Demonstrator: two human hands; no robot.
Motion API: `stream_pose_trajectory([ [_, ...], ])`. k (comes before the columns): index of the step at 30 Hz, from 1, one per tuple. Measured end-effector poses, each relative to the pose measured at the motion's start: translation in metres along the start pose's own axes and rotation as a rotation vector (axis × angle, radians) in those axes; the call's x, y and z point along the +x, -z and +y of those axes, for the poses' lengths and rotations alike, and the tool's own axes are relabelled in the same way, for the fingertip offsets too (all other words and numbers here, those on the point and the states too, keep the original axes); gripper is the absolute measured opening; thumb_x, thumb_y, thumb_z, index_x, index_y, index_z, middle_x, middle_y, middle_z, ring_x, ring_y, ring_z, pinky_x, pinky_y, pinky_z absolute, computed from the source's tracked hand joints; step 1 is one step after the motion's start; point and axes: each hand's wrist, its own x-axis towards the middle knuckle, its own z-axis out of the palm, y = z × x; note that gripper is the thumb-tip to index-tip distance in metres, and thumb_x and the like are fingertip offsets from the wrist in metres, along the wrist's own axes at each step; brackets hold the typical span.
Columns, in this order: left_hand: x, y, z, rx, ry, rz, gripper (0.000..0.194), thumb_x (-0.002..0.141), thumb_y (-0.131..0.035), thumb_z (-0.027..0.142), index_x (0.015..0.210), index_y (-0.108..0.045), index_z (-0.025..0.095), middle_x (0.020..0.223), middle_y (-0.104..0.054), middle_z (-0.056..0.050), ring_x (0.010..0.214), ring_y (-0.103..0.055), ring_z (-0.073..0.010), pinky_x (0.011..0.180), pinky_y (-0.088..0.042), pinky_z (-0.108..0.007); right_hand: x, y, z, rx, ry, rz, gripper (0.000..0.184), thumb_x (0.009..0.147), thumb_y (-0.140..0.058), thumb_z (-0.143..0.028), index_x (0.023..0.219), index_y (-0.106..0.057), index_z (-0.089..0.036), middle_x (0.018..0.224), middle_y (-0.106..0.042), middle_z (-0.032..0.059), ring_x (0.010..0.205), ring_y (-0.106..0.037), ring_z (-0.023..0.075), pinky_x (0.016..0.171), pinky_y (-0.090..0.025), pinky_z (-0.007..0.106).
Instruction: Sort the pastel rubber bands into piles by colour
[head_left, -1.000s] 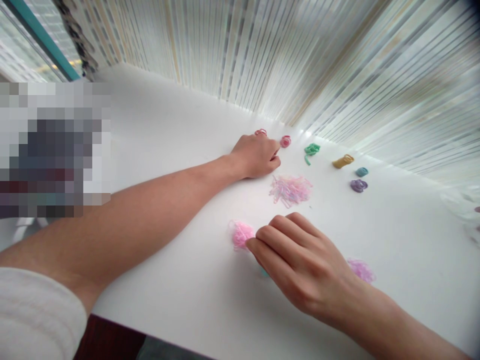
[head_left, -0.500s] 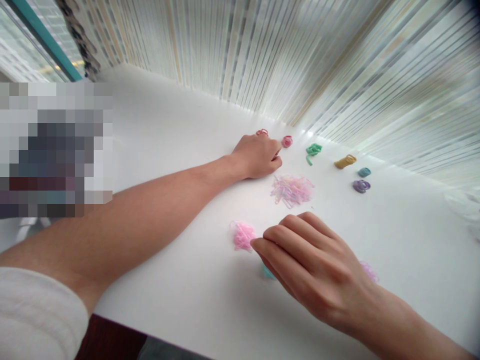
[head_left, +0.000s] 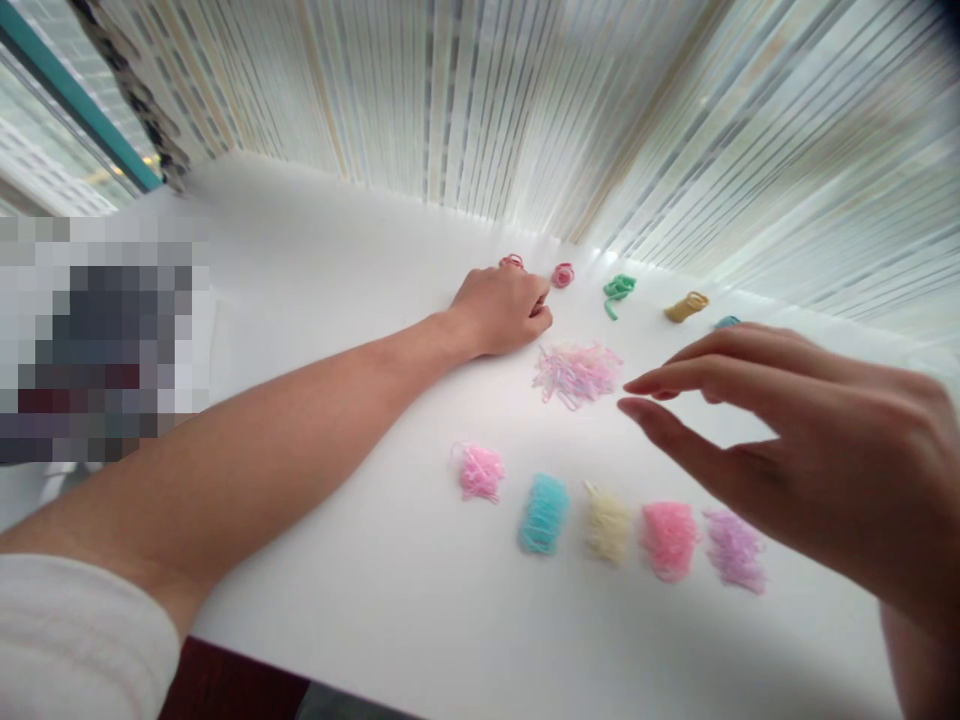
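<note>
My left hand (head_left: 504, 310) rests on the white table with its fingers curled in, and what is inside them, if anything, is hidden. A red band coil (head_left: 512, 262) shows just behind its knuckles, and another red coil (head_left: 562, 275) lies beside its fingers. Over the right side hovers my right hand (head_left: 795, 430), thumb and forefinger apart with nothing visible between them. Its fingertips are nearest to a loose pile of pale pink and lilac elastic bands (head_left: 577, 375). My right hand partly covers a blue coil (head_left: 727, 322) at the back.
Along the front lie heaps of bands: pink (head_left: 481, 472), turquoise (head_left: 545, 514), cream (head_left: 607, 525), deeper pink (head_left: 670, 540) and lilac (head_left: 736, 550). Green (head_left: 619, 292) and mustard (head_left: 686, 306) bundles sit near the string curtain (head_left: 405, 100). A blurred-out patch (head_left: 105, 340) is at the left.
My right hand has moved right and up from over the front heaps, uncovering them, and its thumb and forefinger now show apart. My left hand stays beside the red coils.
</note>
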Motion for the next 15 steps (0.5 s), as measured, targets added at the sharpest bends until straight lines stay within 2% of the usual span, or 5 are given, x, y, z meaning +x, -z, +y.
stream_pose_trajectory([
  [3, 0.000, 0.000, -0.001, 0.010, -0.008, -0.006, 0.031, 0.100, -0.054, 0.033, 0.109, -0.081, 0.021, 0.113, -0.080, -0.014, 0.108, -0.073, -0.0314, 0.096, -0.053, -0.044, -0.005, 0.005, 0.021, -0.076, -0.124, 0.016, 0.015, 0.110, -0.068, -0.035, 0.098, -0.076, -0.028, 0.095, -0.080, 0.0057, 0.061, -0.065, 0.0163, 0.061, -0.037, 0.039],
  [6, 0.000, 0.000, -0.002, 0.014, -0.010, -0.015, 0.029, 0.100, -0.053, 0.034, 0.104, -0.080, 0.022, 0.109, -0.081, -0.012, 0.105, -0.074, -0.0310, 0.094, -0.053, -0.044, -0.011, 0.009, 0.038, -0.116, -0.190, 0.022, 0.021, 0.111, -0.067, -0.040, 0.098, -0.078, -0.028, 0.090, -0.078, 0.0039, 0.055, -0.058, 0.0121, 0.061, -0.034, 0.040],
  [10, 0.000, 0.001, -0.002, 0.024, -0.002, -0.013, 0.028, 0.100, -0.053, 0.034, 0.101, -0.079, 0.022, 0.108, -0.081, -0.012, 0.104, -0.074, -0.0310, 0.094, -0.054, -0.044, -0.015, 0.012, 0.054, -0.113, -0.271, 0.025, 0.019, 0.107, -0.073, -0.045, 0.101, -0.081, -0.029, 0.080, -0.073, 0.0003, 0.054, -0.055, 0.0098, 0.063, -0.034, 0.041],
  [13, 0.001, 0.001, -0.002, 0.028, -0.007, -0.016, 0.028, 0.099, -0.053, 0.035, 0.097, -0.078, 0.022, 0.106, -0.081, -0.012, 0.104, -0.075, -0.0317, 0.091, -0.054, -0.044, -0.016, 0.010, 0.063, -0.032, -0.364, 0.015, 0.014, 0.102, -0.079, -0.040, 0.096, -0.084, -0.027, 0.074, -0.071, -0.0003, 0.057, -0.056, 0.0103, 0.064, -0.038, 0.039],
  [15, 0.001, 0.001, -0.003, 0.033, -0.009, -0.017, 0.027, 0.099, -0.053, 0.034, 0.095, -0.077, 0.023, 0.104, -0.081, -0.012, 0.104, -0.075, -0.0323, 0.090, -0.054, -0.044, -0.019, 0.005, 0.069, 0.053, -0.433, -0.003, 0.018, 0.101, -0.079, -0.038, 0.091, -0.084, -0.024, 0.072, -0.072, 0.0010, 0.061, -0.057, 0.0120, 0.065, -0.040, 0.038],
])
